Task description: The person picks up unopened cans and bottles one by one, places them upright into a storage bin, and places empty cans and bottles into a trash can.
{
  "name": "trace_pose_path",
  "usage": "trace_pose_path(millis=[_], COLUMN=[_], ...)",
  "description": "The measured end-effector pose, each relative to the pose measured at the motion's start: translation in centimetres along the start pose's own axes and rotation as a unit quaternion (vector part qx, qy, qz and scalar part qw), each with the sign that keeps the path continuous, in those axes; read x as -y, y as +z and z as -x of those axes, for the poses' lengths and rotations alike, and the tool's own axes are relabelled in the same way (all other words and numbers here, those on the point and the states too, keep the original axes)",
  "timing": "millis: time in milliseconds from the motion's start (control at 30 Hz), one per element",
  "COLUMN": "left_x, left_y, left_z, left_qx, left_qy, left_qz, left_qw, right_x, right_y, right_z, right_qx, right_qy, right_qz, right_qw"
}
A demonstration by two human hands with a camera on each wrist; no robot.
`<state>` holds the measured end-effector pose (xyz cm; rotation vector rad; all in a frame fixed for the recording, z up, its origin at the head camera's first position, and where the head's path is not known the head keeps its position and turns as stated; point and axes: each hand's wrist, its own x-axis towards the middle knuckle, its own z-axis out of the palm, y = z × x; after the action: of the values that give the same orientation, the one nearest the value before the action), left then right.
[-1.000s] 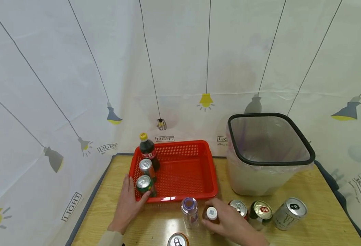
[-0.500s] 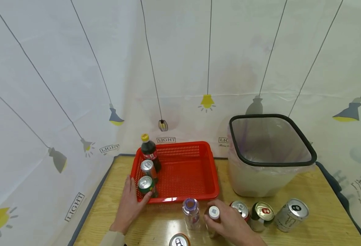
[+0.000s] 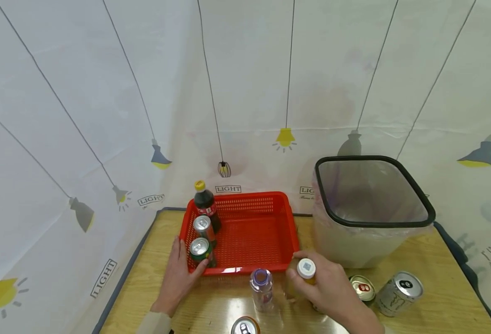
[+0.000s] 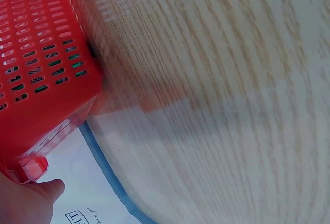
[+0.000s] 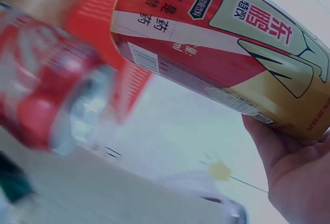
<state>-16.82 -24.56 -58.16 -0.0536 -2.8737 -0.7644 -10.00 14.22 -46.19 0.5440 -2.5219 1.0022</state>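
My left hand (image 3: 177, 280) holds the front left corner of a red plastic basket (image 3: 259, 270), fingers along its outer side and thumb at the rim. In the left wrist view part of that hand (image 4: 23, 198) shows at the basket rim (image 4: 36, 170). A cola bottle (image 3: 205, 200) with a yellow cap and two drink cans, one silver-topped (image 3: 203, 225) and one green (image 3: 201, 248), stand inside along the left. My right hand (image 3: 331, 285) grips a drink bottle (image 5: 221, 54) with a white cap and a red and gold label, tilted beside the basket's front right corner.
A clear bottle (image 3: 262, 292) with a purple neck stands before the basket, an orange-edged can (image 3: 245, 327) nearer me. Right of my hand are a gold-topped can (image 3: 362, 288) and a pale can (image 3: 400, 294). Behind them stands a lined bin (image 3: 350, 246). A red can (image 5: 46, 85) is beneath the bottle.
My right hand has raised the white-capped bottle and carried it forward and right, toward the basket's corner; it now covers most of the red can. The left hand stays at the basket.
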Motion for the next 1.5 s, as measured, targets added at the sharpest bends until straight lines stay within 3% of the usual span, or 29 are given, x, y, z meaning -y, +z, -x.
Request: trace_pose_path(millis=[200,433,567,767,900,1133,1500], left_x=[0.1,0.2,0.2,0.2,0.1,0.0,0.0], left_y=[0.2,0.3,0.3,0.3,0.2,0.0,-0.1], left_z=[0.0,0.0,-0.2,-0.3,-0.3,-0.2,-0.2], left_qx=[-0.009,-0.018,-0.011,-0.002,0.002,0.009,0.014], left_qy=[0.006,0.012,0.016,0.009,0.003,-0.007,-0.017], left_qz=[0.000,0.000,0.001,-0.002,-0.001,0.002,0.006], left_qw=[0.9999,0.9998,0.9998,1.0000,1.0000,0.9999,0.9997], right_x=[1.5,2.2,2.4,2.9,3.1,2.4,-0.9], right_y=[-1.8,-1.2,-0.3,1.4,2.6,5.7,10.2], right_z=[-2.4,-5.5,-7.2,-10.1,-11.8,-13.8,-13.6], right_qx=[-0.037,-0.062,-0.046,0.010,0.031,0.091,0.131], right_qy=[-0.037,-0.080,-0.082,-0.071,-0.048,0.032,0.130], right_qz=[-0.003,-0.002,-0.007,-0.047,-0.063,-0.083,-0.061], right_qw=[0.9986,0.9949,0.9955,0.9963,0.9964,0.9918,0.9809])
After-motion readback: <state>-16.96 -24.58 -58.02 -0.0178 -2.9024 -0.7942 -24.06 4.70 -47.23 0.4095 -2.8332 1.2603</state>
